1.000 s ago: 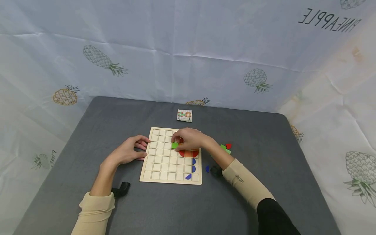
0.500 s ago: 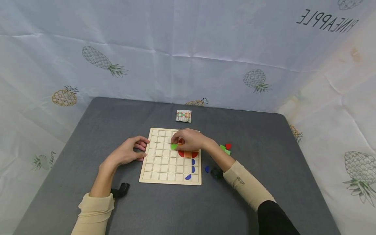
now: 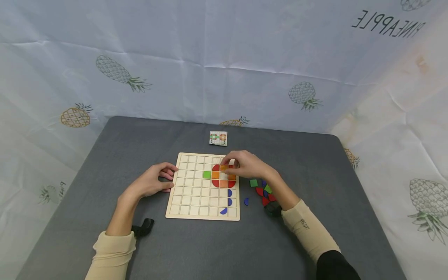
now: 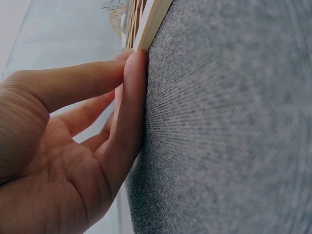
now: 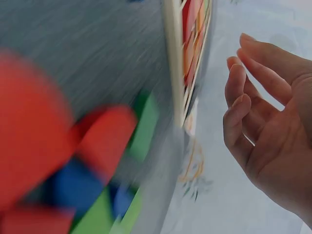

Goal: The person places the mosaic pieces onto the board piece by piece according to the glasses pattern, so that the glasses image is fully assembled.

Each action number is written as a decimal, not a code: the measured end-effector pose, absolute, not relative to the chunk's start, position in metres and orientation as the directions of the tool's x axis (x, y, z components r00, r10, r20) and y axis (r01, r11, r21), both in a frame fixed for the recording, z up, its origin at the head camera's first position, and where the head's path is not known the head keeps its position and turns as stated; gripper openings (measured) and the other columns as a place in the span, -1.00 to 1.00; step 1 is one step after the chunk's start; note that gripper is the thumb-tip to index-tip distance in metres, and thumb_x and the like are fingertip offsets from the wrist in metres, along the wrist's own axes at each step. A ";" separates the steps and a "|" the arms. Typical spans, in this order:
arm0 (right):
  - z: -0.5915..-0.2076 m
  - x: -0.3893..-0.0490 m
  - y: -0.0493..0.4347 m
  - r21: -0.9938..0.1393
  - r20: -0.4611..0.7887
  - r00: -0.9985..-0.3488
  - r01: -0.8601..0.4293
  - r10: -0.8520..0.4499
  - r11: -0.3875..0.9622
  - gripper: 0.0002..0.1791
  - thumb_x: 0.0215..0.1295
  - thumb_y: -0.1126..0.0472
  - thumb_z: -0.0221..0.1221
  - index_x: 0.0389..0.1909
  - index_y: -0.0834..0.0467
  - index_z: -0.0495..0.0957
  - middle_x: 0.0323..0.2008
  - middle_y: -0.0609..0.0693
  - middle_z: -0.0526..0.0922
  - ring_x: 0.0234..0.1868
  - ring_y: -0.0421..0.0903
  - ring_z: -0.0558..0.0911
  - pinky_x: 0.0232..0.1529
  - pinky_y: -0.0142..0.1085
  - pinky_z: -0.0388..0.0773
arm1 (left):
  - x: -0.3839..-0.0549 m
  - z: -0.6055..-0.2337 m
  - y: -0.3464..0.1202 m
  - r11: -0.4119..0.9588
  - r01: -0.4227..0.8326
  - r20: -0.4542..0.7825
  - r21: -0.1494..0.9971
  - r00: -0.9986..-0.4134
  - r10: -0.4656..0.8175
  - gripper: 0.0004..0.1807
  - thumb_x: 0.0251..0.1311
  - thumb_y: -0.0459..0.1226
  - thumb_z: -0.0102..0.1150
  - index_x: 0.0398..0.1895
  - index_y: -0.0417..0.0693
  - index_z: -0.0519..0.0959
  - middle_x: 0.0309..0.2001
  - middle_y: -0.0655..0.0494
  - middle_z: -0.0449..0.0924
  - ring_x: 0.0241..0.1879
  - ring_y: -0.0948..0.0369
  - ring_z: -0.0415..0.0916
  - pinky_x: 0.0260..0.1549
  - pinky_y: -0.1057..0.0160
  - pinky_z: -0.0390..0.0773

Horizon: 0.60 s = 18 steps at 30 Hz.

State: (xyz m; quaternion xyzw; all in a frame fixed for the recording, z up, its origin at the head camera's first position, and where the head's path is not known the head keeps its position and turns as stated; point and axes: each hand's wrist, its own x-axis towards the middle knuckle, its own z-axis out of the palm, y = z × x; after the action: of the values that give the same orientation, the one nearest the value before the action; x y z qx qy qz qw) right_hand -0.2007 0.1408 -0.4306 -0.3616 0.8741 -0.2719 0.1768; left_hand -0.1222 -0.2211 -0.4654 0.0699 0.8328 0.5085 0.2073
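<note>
A wooden grid board (image 3: 189, 212) lies on the dark grey table. My left hand (image 3: 152, 179) rests at its left edge, fingertips and thumb touching the rim (image 4: 146, 36). My right hand (image 3: 248, 165) hovers over the board's upper right, fingers loosely bent. The right wrist view shows that hand (image 5: 270, 107) holding nothing. Below it a round pattern of red (image 3: 215, 182) and orange (image 3: 223, 183) pieces fills several cells, partly hidden by the fingers. A green square (image 3: 207, 174) sits in the cell left of the pattern. Blue half-circles (image 3: 230, 202) lie in the right column.
Loose red (image 3: 259, 191), green (image 3: 253, 182) and blue pieces are heaped right of the board, partly under my right forearm. One blue half-circle (image 3: 246, 201) lies apart by the board. A small pattern card (image 3: 218, 138) lies behind it. Black wrist straps show on both arms.
My right hand has let go of the green square, which stays in its cell, and has moved right. More loose pieces are uncovered. My left hand has stayed at the board's edge.
</note>
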 end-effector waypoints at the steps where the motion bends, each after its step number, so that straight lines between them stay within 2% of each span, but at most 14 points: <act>1: -0.431 -0.200 0.147 -0.600 -0.115 -0.681 -0.532 -0.723 0.597 -0.69 0.48 0.12 0.40 0.15 0.12 0.75 0.04 0.03 0.79 -0.26 -0.18 0.64 -0.26 -0.35 0.61 | -0.122 -0.465 -0.221 0.473 -0.094 -0.274 0.876 -0.904 0.328 -0.46 0.33 -0.54 0.36 0.36 -0.35 0.48 0.04 -0.25 0.52 0.03 0.00 0.53 -0.22 0.20 0.85; 8: -0.435 -0.193 0.192 -0.610 -0.187 -0.698 -0.469 -0.691 0.639 -0.69 0.42 0.18 0.45 0.12 0.12 0.75 -0.04 0.01 0.78 -0.36 -0.19 0.58 -0.32 -0.38 0.57 | -0.122 -0.465 -0.221 0.477 -0.091 -0.274 0.874 -0.904 0.329 -0.46 0.34 -0.53 0.36 0.36 -0.35 0.48 0.06 -0.26 0.51 0.03 0.00 0.53 -0.23 0.20 0.84; 13: -0.438 -0.191 0.212 -0.633 -0.254 -0.677 -0.423 -0.690 0.648 -0.69 0.34 0.23 0.50 0.07 0.14 0.76 -0.10 0.05 0.75 -0.48 -0.16 0.52 -0.42 -0.38 0.52 | -0.122 -0.466 -0.221 0.475 -0.092 -0.273 0.875 -0.905 0.327 -0.46 0.34 -0.52 0.37 0.36 -0.35 0.48 0.06 -0.26 0.51 0.03 0.01 0.53 -0.22 0.20 0.84; 18: -0.442 -0.190 0.222 -0.629 -0.296 -0.663 -0.406 -0.687 0.663 -0.68 0.30 0.24 0.51 0.06 0.10 0.77 -0.10 0.03 0.74 -0.42 -0.19 0.55 -0.37 -0.39 0.57 | -0.122 -0.466 -0.221 0.478 -0.092 -0.273 0.874 -0.906 0.324 -0.46 0.34 -0.52 0.38 0.36 -0.34 0.49 0.06 -0.26 0.52 0.03 0.00 0.54 -0.23 0.20 0.84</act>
State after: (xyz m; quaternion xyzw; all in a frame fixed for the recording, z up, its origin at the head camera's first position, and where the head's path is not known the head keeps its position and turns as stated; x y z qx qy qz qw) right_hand -0.1903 0.2220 -0.4424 -0.3133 0.8725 -0.2653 0.2650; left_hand -0.1220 -0.2208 -0.4658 0.0695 0.8346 0.5063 0.2056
